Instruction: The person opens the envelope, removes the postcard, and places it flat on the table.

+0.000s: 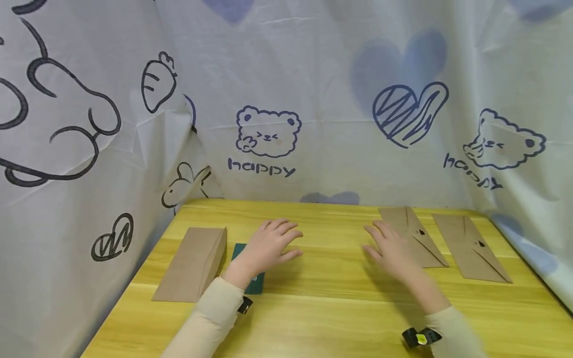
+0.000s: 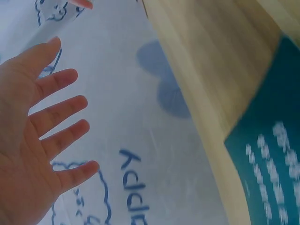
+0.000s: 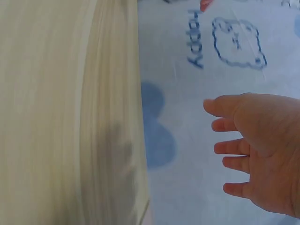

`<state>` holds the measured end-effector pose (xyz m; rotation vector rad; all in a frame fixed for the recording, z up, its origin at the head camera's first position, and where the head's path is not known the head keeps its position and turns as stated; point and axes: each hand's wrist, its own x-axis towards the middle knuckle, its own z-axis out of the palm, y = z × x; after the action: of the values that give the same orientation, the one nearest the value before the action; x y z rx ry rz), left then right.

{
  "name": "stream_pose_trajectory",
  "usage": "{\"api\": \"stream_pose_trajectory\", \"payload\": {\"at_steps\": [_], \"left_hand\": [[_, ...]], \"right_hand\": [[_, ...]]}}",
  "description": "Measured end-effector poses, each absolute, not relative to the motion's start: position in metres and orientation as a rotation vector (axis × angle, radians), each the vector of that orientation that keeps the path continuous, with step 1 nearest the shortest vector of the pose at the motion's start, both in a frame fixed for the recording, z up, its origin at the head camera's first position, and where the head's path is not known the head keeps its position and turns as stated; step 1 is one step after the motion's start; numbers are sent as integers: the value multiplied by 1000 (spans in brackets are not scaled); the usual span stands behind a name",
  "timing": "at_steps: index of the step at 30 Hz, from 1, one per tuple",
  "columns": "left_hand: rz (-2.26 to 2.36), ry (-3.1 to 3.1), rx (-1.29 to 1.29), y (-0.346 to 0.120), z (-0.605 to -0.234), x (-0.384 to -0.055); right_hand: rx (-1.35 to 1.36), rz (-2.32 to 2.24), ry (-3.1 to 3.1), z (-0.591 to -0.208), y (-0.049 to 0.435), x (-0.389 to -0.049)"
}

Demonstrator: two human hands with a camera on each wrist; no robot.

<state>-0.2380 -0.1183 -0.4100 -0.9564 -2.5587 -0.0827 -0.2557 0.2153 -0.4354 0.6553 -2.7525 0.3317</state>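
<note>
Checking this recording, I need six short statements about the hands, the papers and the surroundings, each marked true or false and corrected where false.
1. Two brown envelopes lie on the right side of the table. True.
2. The right hand grips one of them. False: its fingers are extended and it holds nothing.
3. White print shows on the green card. True.
4. The left hand pinches that card. False: it is empty, with its fingers spread.
5. A brown paper piece lies to the left of the green card. True.
6. The cloth behind the table is plain. False: it bears drawings.
</note>
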Motion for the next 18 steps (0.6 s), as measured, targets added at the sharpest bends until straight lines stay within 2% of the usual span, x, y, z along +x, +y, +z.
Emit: {"api": "stream_pose_trajectory", "payload": {"at_steps": [8, 18], "left_hand": [[-51, -2547, -1031, -87, -416, -251], [-27, -2690, -1064, -48, -415, -265]], "right_hand": [[644, 282, -2766, -438, 266, -253], [545, 465, -2895, -453, 329, -260]]}}
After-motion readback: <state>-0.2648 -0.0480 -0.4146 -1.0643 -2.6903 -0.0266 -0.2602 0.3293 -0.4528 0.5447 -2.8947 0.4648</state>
